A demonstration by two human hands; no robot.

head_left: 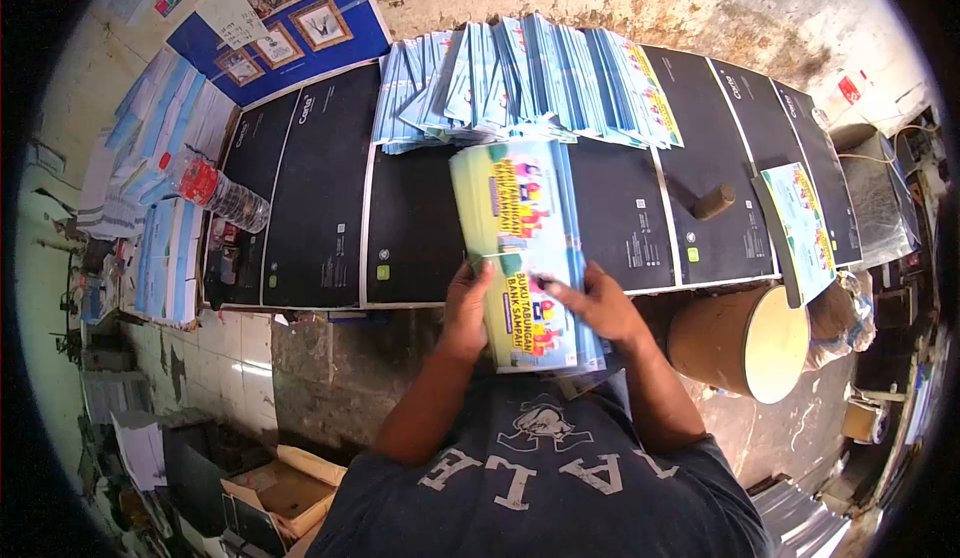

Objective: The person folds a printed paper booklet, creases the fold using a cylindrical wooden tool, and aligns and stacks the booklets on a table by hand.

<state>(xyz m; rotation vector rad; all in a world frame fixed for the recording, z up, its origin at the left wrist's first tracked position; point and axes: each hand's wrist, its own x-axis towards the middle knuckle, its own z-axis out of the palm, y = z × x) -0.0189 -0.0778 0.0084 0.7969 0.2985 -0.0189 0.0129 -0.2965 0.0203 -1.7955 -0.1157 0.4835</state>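
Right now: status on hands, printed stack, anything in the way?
Left hand and right hand holding printed stack, one per side. Stack over near edge of tabletop. Printed row just beyond, contact unclear; bottle off left, clear of hands.

The left hand [468,308] and right hand [605,308] are holding a stack of blue-and-yellow booklets [522,248] from either side, over the near edge of a black table [315,193]. A row of booklets [530,78] is lying along the far side. A bottle [218,193] is resting at the table's left, and a brown cylinder [715,201] is resting toward the right.
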